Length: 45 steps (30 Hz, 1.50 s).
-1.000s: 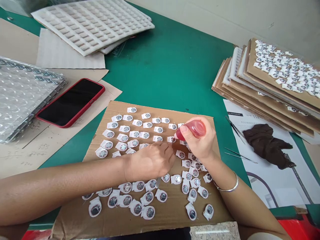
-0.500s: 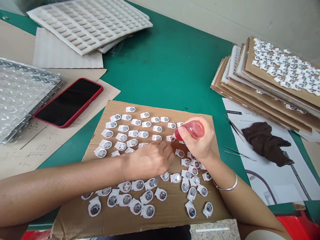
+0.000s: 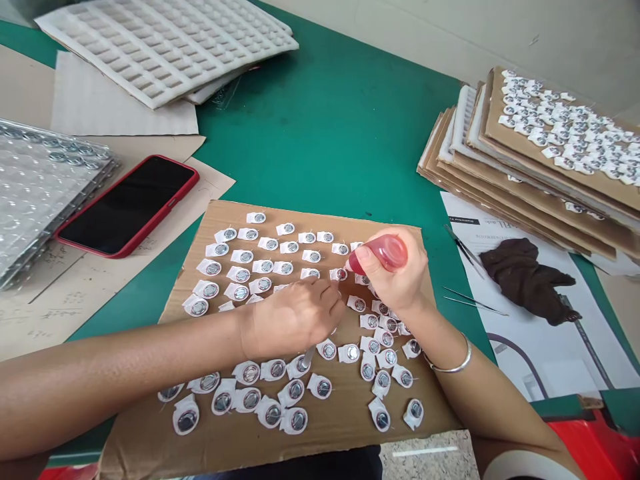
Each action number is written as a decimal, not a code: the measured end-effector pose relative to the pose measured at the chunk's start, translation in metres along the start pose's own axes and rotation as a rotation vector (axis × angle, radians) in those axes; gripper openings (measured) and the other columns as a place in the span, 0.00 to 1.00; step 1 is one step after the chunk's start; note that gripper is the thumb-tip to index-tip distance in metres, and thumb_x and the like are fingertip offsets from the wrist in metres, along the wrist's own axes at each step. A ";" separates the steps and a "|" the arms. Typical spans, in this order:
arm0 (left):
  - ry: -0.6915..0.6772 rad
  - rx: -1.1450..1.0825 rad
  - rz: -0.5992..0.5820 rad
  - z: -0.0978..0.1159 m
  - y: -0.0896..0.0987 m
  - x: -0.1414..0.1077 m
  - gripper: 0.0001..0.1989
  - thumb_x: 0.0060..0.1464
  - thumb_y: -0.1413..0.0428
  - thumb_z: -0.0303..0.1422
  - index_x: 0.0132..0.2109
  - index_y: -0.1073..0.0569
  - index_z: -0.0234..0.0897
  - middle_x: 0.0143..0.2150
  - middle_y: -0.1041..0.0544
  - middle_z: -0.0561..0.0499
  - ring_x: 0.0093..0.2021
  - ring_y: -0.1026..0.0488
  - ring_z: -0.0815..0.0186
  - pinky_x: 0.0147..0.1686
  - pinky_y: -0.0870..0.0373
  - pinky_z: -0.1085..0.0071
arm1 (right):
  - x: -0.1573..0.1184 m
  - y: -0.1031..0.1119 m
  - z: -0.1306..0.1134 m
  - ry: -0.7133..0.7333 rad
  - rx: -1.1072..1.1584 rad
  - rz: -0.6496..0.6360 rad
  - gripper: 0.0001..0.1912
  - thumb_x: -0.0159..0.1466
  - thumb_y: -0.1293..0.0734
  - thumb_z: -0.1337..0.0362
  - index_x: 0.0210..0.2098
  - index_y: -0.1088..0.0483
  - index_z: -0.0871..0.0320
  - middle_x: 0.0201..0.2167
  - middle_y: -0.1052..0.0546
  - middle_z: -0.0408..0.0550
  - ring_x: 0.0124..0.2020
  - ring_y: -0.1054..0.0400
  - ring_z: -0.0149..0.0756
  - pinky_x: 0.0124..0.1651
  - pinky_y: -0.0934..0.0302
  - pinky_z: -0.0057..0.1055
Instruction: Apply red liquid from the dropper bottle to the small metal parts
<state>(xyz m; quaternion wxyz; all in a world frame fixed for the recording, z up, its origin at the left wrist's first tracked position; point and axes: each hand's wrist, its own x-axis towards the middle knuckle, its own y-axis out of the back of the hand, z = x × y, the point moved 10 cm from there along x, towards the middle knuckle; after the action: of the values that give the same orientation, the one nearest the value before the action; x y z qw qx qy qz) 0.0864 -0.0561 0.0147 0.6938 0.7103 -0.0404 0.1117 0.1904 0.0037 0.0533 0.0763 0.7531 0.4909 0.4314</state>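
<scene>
My right hand [image 3: 400, 287] is wrapped round a small red squeeze bottle [image 3: 383, 255]. Its narrow tip points down and left at one of the small round metal parts on white tabs [image 3: 339, 274]. My left hand [image 3: 295, 313] is closed just left of the tip, palm down, with its fingertips partly hidden. Out from under it sticks the end of a slim grey tool [image 3: 309, 357], whose kind I cannot make out. Many such tabbed parts lie in loose rows on a brown cardboard sheet [image 3: 345, 417] under both hands.
A red-cased phone [image 3: 130, 205] and clear plastic trays [image 3: 45, 200] are at the left. White moulded trays [image 3: 170, 50] lie behind. Cardboard sheets with more parts [image 3: 540, 160] are stacked at the right, near tweezers [image 3: 475, 303] and a dark cloth [image 3: 527, 280] on printed paper.
The whole view has shifted slightly left. The bottle's tip stays by the same part, and both hands keep nearly the same pose and hold.
</scene>
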 end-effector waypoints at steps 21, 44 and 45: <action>0.081 -0.222 0.025 -0.019 0.000 -0.002 0.12 0.52 0.57 0.17 0.34 0.30 0.29 0.31 0.28 0.43 0.33 0.30 0.63 0.33 0.30 0.66 | -0.005 -0.002 -0.011 0.055 -0.067 -0.101 0.15 0.52 0.30 0.54 0.31 0.36 0.55 0.25 0.27 0.40 0.25 0.32 0.29 0.28 0.36 0.29; 0.241 -0.687 0.015 -0.051 0.001 -0.005 0.09 0.55 0.56 0.20 0.34 0.32 0.32 0.27 0.30 0.49 0.27 0.32 0.67 0.29 0.35 0.69 | -0.039 0.029 0.006 -0.110 0.048 0.125 0.12 0.52 0.29 0.60 0.33 0.33 0.56 0.28 0.24 0.45 0.32 0.27 0.37 0.34 0.31 0.35; 0.243 -0.685 0.014 -0.052 0.001 -0.004 0.09 0.55 0.56 0.20 0.33 0.32 0.32 0.27 0.30 0.49 0.27 0.32 0.67 0.29 0.35 0.69 | -0.039 0.029 0.006 -0.108 0.048 0.119 0.12 0.52 0.29 0.60 0.33 0.33 0.56 0.28 0.24 0.45 0.32 0.27 0.36 0.34 0.31 0.35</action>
<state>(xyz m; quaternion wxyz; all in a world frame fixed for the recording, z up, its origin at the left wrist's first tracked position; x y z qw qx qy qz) 0.0766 -0.0052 0.0155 0.8905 0.4177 0.0024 0.1801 0.2088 -0.0404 0.0427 0.0586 0.8048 0.4506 0.3818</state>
